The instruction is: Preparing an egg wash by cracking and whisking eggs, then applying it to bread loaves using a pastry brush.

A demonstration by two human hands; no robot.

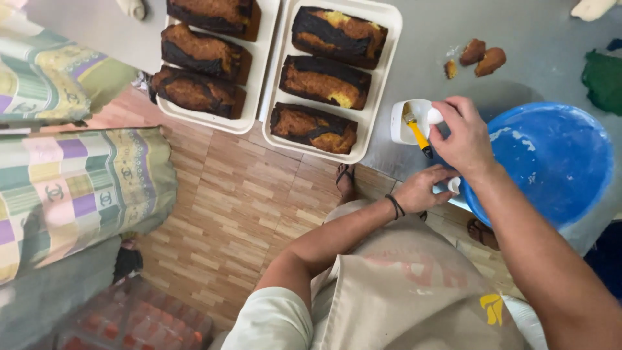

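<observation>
The loaves (327,81) are golden brown with big dark, almost black swirls and a few yellow patches peeking through, sitting in white trays (382,39). Table (538,39) is plain grey. There's a small white cup (405,123) with a brush (418,133) in it, yellow handle going black at the end. The bowl (557,162) is bright blue with whitish smears. Floor (240,194) is a tan wood-look parquet pattern. The cloth (71,188) on the left is a patchwork of green, purple, pink and cream squares. Apron (408,291) is beige with faded reddish print and a yellow mark, plus a black band (395,206) on the wrist.
</observation>
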